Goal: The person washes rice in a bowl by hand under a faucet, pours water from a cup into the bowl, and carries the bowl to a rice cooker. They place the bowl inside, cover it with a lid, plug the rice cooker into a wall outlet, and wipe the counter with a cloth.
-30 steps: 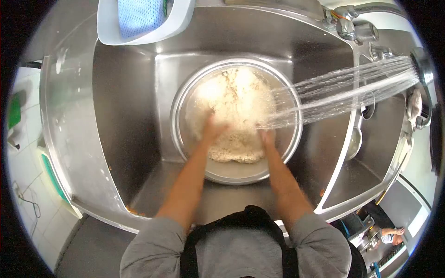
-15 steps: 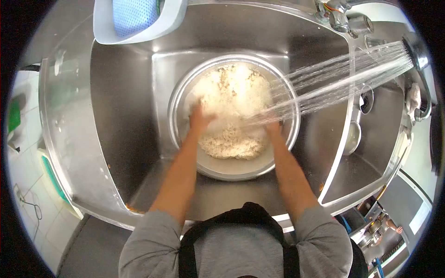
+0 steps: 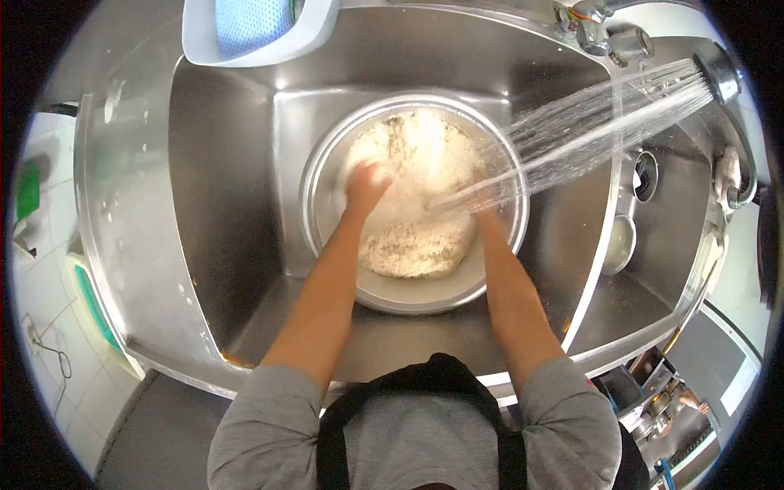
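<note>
A round metal bowl (image 3: 425, 309) holds a pale, grainy mass that looks like rice (image 3: 412, 249), wet and partly under cloudy water. My left hand (image 3: 367, 189) rests on the left part of the rice, with its thumb and fingers apart and the fingertips blurred. At the right side of the bowl, my right hand (image 3: 483, 198) reaches into the rice, and its fingers are hidden by spray and grains. A shower-style spray head (image 3: 715, 73) at the upper right throws water jets (image 3: 588, 135) across into the bowl.
The bowl stands in a deep steel sink (image 3: 224, 163). A pale blue tub (image 3: 314, 37) with a blue mesh cloth (image 3: 249, 24) sits at the back edge. Taps (image 3: 592, 37) are at the back right. A smaller basin on the right holds a light-coloured dish (image 3: 621, 245).
My left hand has moved up and slightly right over the rice, showing more clearly. My right hand stays at the right side. Water keeps spraying; the view has shifted slightly.
</note>
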`<action>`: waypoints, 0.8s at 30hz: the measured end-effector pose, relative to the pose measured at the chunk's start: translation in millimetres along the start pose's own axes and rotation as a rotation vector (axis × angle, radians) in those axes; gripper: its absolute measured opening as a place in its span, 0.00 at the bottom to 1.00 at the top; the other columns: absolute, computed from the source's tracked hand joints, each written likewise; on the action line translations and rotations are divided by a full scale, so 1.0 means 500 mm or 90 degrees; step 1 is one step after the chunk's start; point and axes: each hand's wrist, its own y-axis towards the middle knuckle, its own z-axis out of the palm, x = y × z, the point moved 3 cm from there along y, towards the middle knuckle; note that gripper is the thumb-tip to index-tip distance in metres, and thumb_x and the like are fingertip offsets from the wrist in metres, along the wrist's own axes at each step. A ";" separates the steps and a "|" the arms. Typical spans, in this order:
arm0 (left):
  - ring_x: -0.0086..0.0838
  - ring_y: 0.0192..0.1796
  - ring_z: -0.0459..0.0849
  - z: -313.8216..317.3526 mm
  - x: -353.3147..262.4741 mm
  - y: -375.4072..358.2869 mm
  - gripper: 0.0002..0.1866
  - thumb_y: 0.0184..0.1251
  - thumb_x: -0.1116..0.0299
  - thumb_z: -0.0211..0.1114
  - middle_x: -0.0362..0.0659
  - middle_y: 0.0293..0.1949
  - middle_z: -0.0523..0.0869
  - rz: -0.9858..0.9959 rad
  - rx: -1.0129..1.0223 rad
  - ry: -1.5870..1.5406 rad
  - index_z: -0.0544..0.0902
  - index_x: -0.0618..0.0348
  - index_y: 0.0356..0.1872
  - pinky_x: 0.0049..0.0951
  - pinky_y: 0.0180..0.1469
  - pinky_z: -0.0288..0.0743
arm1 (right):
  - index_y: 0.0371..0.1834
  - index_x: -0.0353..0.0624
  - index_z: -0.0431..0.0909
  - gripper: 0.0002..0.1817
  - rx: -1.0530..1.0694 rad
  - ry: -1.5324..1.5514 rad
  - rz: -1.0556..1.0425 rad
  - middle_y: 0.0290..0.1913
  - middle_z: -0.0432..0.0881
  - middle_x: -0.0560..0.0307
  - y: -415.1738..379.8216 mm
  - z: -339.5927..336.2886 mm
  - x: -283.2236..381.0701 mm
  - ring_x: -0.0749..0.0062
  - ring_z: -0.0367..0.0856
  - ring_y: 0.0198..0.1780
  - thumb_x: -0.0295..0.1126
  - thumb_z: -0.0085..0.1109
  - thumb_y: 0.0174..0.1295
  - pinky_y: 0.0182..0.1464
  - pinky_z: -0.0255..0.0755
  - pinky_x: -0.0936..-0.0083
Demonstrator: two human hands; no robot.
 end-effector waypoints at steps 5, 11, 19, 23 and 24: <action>0.38 0.54 0.69 0.028 -0.110 -0.136 0.34 0.41 0.63 0.70 0.51 0.47 0.75 -0.340 -0.070 -0.288 0.67 0.65 0.51 0.34 0.53 0.65 | 0.56 0.38 0.62 0.29 0.134 0.610 0.354 0.55 0.66 0.51 -0.187 0.144 0.007 0.67 0.61 0.58 0.44 0.54 0.55 0.60 0.54 0.67; 0.40 0.43 0.76 0.157 -0.072 -0.052 0.23 0.46 0.62 0.66 0.51 0.43 0.76 -0.067 0.057 -0.184 0.72 0.63 0.44 0.33 0.46 0.69 | 0.62 0.43 0.55 0.31 -0.043 0.012 -0.142 0.60 0.62 0.59 -0.007 0.246 -0.002 0.62 0.59 0.58 0.50 0.43 0.59 0.61 0.49 0.64; 0.42 0.56 0.66 -0.065 -0.017 -0.074 0.39 0.41 0.58 0.69 0.51 0.54 0.68 -0.234 0.050 -0.121 0.62 0.55 0.57 0.37 0.57 0.61 | 0.50 0.40 0.68 0.23 0.017 0.142 0.145 0.50 0.71 0.55 -0.066 0.061 -0.097 0.65 0.67 0.51 0.45 0.48 0.57 0.55 0.59 0.71; 0.40 0.57 0.65 0.216 0.072 -0.215 0.48 0.38 0.61 0.72 0.55 0.53 0.67 -0.303 0.045 -0.386 0.53 0.69 0.59 0.36 0.58 0.58 | 0.52 0.39 0.67 0.24 0.050 0.599 0.441 0.51 0.71 0.54 -0.205 0.115 0.091 0.66 0.67 0.52 0.44 0.49 0.58 0.55 0.59 0.71; 0.39 0.55 0.66 0.202 0.004 -0.201 0.47 0.39 0.61 0.72 0.54 0.53 0.68 -0.346 0.035 -0.441 0.54 0.68 0.59 0.35 0.57 0.60 | 0.55 0.38 0.64 0.27 0.095 0.728 0.474 0.52 0.70 0.53 -0.196 0.105 0.170 0.66 0.66 0.53 0.46 0.47 0.58 0.56 0.58 0.70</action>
